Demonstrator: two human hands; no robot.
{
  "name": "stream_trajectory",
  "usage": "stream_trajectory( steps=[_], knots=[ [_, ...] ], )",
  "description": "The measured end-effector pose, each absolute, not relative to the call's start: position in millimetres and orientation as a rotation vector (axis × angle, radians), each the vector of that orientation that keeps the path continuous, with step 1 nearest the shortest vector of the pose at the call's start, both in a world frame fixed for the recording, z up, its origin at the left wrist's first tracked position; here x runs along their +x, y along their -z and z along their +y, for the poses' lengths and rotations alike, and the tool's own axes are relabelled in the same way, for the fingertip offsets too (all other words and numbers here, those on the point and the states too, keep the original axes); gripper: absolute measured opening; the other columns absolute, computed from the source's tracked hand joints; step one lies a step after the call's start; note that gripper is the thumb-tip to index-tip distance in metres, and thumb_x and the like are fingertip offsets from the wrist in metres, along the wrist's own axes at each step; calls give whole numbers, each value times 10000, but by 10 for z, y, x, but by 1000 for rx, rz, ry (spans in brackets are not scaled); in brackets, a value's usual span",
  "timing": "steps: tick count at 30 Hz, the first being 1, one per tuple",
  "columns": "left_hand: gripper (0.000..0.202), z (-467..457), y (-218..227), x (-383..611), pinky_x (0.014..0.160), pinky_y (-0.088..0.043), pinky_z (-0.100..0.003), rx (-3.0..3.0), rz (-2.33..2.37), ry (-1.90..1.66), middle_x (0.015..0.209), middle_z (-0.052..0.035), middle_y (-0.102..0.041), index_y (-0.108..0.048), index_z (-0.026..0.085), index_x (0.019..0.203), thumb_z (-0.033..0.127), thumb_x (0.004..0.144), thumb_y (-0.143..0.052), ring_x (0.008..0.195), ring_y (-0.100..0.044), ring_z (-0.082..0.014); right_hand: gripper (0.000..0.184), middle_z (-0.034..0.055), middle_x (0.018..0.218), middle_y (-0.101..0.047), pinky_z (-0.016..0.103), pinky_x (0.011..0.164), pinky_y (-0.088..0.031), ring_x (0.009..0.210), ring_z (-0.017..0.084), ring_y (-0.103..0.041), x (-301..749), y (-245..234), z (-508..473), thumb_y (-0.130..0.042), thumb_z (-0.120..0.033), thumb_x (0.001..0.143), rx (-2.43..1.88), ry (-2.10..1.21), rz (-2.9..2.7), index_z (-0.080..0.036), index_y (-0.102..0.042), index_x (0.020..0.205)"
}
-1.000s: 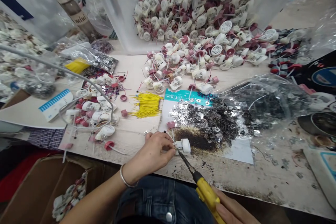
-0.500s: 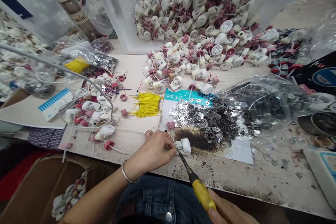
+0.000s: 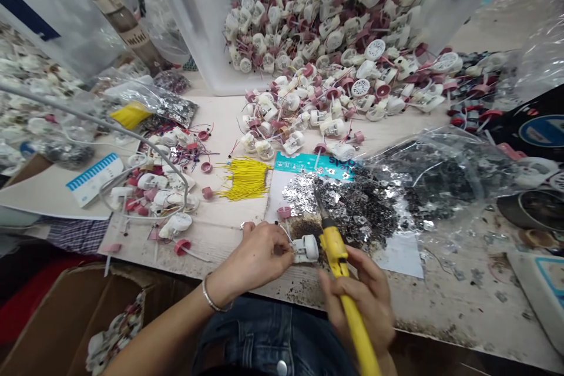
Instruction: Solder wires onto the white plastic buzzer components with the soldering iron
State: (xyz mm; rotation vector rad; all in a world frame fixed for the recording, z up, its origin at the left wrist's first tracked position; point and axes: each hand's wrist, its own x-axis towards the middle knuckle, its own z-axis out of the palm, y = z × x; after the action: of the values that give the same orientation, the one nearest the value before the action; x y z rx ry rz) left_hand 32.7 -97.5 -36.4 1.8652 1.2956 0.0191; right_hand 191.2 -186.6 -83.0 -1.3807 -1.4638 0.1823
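Note:
My left hand (image 3: pixel 264 251) rests at the table's front edge, fingers pinched on a small white plastic motor housing (image 3: pixel 307 248) with a thin wire at its near end. My right hand (image 3: pixel 363 296) is wrapped round the yellow handle of a soldering iron (image 3: pixel 335 247). The iron's dark metal tip points away from me, over a heap of small shiny metal plates (image 3: pixel 368 205). Brown-black residue (image 3: pixel 304 224) stains the white sheet beside the housing. A pink round cap (image 3: pixel 284 212) lies just beyond my left fingers.
Yellow wires (image 3: pixel 249 178) lie in a bundle left of the sheet. White and pink assemblies (image 3: pixel 317 106) spill from a large translucent bin (image 3: pixel 205 29). A bent grey cable (image 3: pixel 132 129) arches over loose parts at left. A plastic bag (image 3: pixel 458 158) lies right; a cardboard box (image 3: pixel 57 317) stands below left.
The soldering iron has moved up and away from the housing, its tip now over the metal plates. My right hand has come further into view. My left hand has barely moved.

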Motion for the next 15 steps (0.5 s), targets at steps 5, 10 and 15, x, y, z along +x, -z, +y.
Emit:
stream_trajectory(
  steps=[5,10,15],
  knots=[
    [186,-1020,384,251,805,-451,-317,1891,1190,-217,812,-31,-718,-706,193,704,266,834,-594,801,-635,-180,146,99,1234,-487,222,778,-585,1007,159,-635,1822,921,-1716,-630,-35,766,-1368,-65,-1598,-144,-601,859],
    [525,-1156,310,325,1013,-382,-484,2214,1034,-450,1146,-139,-660,-621,154,1154,386,702,-753,1167,-519,-314,207,69,1193,-546,201,711,-586,949,150,-653,1838,875,-1793,-689,-2,678,-1362,53,-1351,-169,-575,722],
    [420,-1179,119,236,935,-490,-355,2148,1041,-478,1051,-103,-709,-622,182,1152,245,738,-650,985,-645,-233,198,86,1182,-524,200,681,-584,909,130,-663,1894,800,-1768,-679,-53,718,-1282,-44,-1364,-177,-528,688]
  ],
)
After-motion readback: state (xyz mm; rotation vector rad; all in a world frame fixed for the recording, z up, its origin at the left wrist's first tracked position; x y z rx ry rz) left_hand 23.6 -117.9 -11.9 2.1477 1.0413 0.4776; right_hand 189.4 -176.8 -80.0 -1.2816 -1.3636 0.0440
